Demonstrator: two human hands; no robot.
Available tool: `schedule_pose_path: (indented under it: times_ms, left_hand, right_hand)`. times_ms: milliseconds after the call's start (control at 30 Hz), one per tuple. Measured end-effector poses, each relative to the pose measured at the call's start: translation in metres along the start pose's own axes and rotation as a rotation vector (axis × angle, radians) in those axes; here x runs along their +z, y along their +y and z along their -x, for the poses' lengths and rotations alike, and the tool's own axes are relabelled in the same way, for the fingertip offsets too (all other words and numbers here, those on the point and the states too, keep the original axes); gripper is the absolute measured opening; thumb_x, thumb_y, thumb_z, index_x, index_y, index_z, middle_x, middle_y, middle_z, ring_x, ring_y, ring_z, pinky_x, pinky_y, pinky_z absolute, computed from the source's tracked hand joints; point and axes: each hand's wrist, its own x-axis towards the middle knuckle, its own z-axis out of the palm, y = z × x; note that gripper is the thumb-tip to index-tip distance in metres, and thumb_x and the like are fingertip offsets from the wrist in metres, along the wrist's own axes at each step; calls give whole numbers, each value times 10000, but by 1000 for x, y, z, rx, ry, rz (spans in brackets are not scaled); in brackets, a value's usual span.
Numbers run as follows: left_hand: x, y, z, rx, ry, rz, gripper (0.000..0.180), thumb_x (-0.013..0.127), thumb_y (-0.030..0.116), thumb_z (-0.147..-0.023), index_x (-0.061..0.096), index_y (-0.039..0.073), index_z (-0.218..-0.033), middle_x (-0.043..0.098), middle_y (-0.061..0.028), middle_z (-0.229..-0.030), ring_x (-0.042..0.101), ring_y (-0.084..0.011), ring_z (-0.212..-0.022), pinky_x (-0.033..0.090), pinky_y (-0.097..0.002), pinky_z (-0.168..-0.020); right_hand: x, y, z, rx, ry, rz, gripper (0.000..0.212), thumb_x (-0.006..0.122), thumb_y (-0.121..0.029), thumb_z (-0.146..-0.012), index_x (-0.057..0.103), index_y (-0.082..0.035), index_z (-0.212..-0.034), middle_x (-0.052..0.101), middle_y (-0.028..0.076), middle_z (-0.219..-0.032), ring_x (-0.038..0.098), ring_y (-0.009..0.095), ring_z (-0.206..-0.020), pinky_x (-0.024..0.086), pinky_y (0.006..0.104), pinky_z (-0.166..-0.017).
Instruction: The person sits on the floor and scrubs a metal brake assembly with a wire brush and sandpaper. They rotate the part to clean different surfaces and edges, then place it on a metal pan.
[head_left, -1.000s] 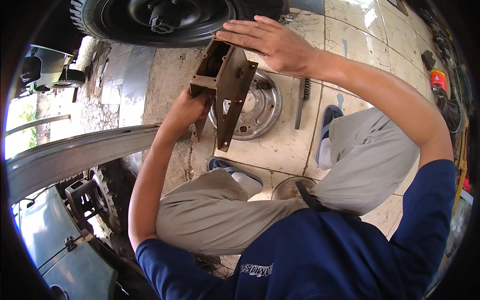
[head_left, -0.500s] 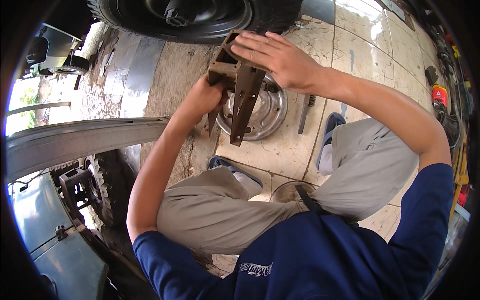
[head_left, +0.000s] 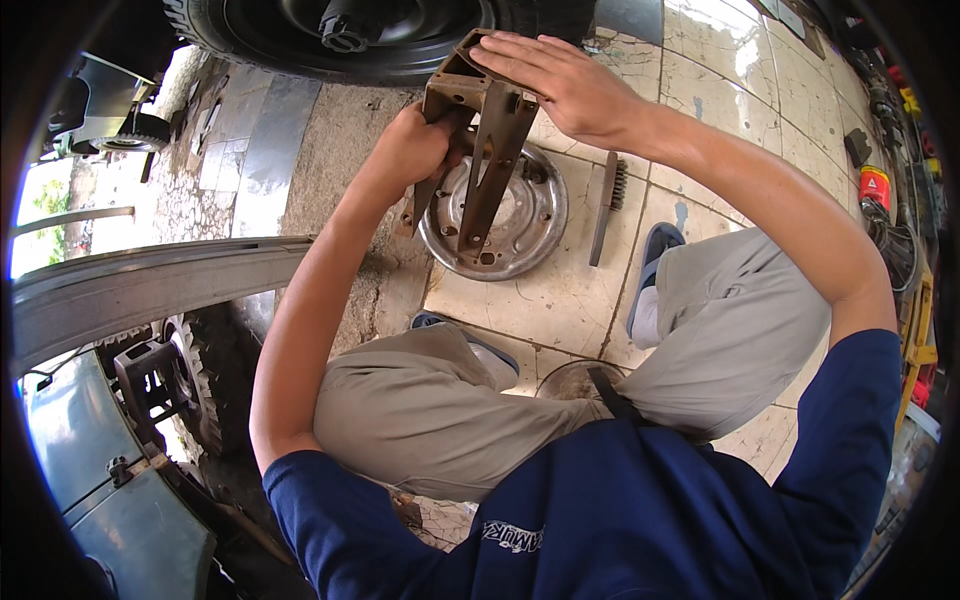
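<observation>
My left hand (head_left: pixel 415 148) is wrapped round one side of a rusty brown metal bracket (head_left: pixel 507 130) with long tapering legs and a triangular cut-out. The bracket is raised above the floor, its legs pointing down toward me. Against its upper right edge lies my right hand (head_left: pixel 575 90), fingers stretched out flat and touching the metal; its thumb is hidden. Beneath the bracket, a round silvery metal plate (head_left: pixel 550 215) with holes rests on the tiles, partly covered by the bracket legs. To the right of that plate lies a wire brush (head_left: pixel 603 212) with dark bristles.
A large black tyred wheel (head_left: pixel 390 70) stands just beyond my hands. At left, a grey metal beam (head_left: pixel 170 285) reaches toward my left forearm, above a vehicle part with a knobbly tyre. A red can (head_left: pixel 875 187) and assorted tools line the right edge.
The bracket has risen slightly away from me with both hands, and its legs have swung a little left. More of the round plate and the brush now shows.
</observation>
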Motion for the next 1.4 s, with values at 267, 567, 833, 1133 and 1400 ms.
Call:
schedule_pose_path:
  times_ms: [267, 567, 833, 1133, 1400]
  left_hand:
    - [21, -25, -33, 189, 62, -14, 213, 527, 209, -996, 629, 54, -891, 543, 10, -611, 482, -78, -509, 374, -276, -463]
    - [16, -29, -27, 181, -14, -177, 177, 522, 167, -990, 627, 23, -996, 619, -19, -660, 574, -95, -577, 460, -284, -543]
    - [24, -26, -15, 92, 13, -13, 175, 508, 189, -1011, 604, 43, -1023, 588, -10, -614, 533, -93, -500, 421, -281, -473]
    - [8, -42, -18, 106, 17, -81, 213, 518, 204, -1001, 630, 39, -929, 603, -7, -622, 528, -87, -484, 416, -272, -459]
    - [2, -47, 0, 48, -50, -36, 179, 521, 183, -989, 623, 36, -979, 607, -9, -637, 550, -89, -522, 433, -273, -477]
  right_hand:
    - [-6, 12, 5, 12, -29, 194, 727, 458, 27, -882, 340, -254, -1542, 360, 21, -1578, 320, 212, -1463, 252, 469, -1202]
    - [-14, 7, 16, -153, -73, 197, 634, 446, -36, -937, 360, -244, -1529, 355, -12, -1582, 314, 156, -1464, 219, 448, -1225]
    - [-9, -3, 16, -126, -66, 241, 608, 379, -73, -967, 328, -247, -1547, 337, -35, -1594, 316, 138, -1464, 211, 419, -1223]
    - [-1, 11, 5, -147, -52, 409, 568, 376, -80, -988, 346, -212, -1540, 370, -4, -1580, 357, 142, -1443, 253, 419, -1205]
    - [-12, 13, -7, -209, -71, 446, 499, 375, -152, -1023, 389, -235, -1515, 398, -22, -1561, 363, 144, -1440, 258, 431, -1204]
